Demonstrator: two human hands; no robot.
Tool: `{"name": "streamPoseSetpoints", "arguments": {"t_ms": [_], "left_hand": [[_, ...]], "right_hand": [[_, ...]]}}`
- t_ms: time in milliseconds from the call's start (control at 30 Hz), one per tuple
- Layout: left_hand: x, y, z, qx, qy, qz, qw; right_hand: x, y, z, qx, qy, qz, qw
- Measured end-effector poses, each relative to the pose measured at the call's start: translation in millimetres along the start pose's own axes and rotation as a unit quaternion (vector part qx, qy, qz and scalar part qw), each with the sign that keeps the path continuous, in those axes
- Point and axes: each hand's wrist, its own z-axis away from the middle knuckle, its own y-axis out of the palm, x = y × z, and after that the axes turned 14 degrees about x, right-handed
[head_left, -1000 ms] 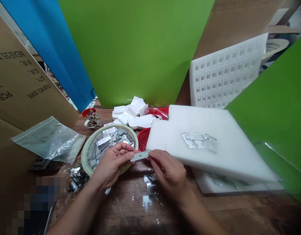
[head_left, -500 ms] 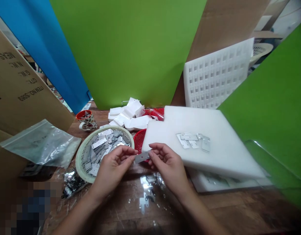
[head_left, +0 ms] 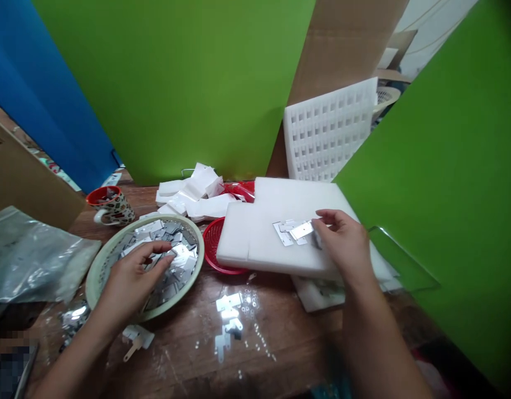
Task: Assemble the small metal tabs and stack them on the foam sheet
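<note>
I'd lay the small metal plate (head_left: 303, 229) flat beside the other plates (head_left: 285, 231) on the white foam block (head_left: 255, 233), edges aligned, before letting go. My right hand (head_left: 342, 246) pinches it, wrist low over the foam. My left hand (head_left: 128, 280) rests palm-down, fingers curled onto the plates in the round bowl (head_left: 98, 266).
</note>
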Motion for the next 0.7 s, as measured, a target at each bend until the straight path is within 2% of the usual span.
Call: {"name": "streamPoseSetpoints", "arguments": {"t_ms": [133, 300, 467, 700], "left_hand": [[15.3, -10.3, -4.1, -0.003, 0.045, -0.07, 0.997], [27.1, -18.1, -12.2, 0.069, 0.036, -0.202, 0.976], [18.2, -5.5, -27.8, 0.1, 0.025, -0.24, 0.965], [12.0, 3.0, -47.1, 0.119, 0.021, -0.26, 0.958]], "right_hand": [[3.7, 3.3, 3.0, -0.033, -0.058, 0.089, 0.994], [24.7, 9.1, 26.1, -0.059, -0.163, 0.103, 0.979], [42.6, 19.0, 44.6, -0.036, -0.218, 0.071, 0.973], [41.5, 29.2, 49.3, 0.022, -0.237, 0.067, 0.969]]}}
